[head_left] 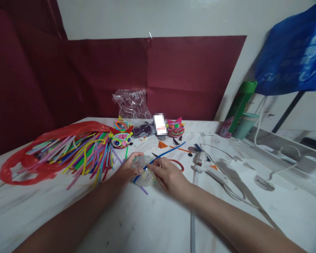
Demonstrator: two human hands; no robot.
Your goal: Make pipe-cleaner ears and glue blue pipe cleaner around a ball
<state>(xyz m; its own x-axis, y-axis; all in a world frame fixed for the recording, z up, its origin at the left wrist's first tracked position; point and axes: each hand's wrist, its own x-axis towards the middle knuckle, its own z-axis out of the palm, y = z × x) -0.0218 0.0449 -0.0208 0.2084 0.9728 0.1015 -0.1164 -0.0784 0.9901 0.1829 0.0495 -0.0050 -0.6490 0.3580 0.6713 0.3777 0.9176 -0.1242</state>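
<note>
Over the middle of the table, my left hand [130,168] grips a clear, rounded plastic piece [147,178] from its left side. Across the front of that piece runs a blue pipe cleaner [171,150], slanting up to the right. My right hand [171,177] pinches the pipe cleaner against the plastic with thumb and forefinger. A purple pipe cleaner [143,190] pokes out below the plastic piece. Just behind my right hand lie scissors with orange-red handles [179,164], partly hidden. What sits inside the plastic piece is too blurred to tell.
On the left, many coloured pipe cleaners [81,153] spill from a red plastic bag [13,172]. Decorated animal heads [121,140] stand behind. A white glue gun [200,161] with its cord lies right of my hands. A green can [241,100] and cup [246,124] stand at far right.
</note>
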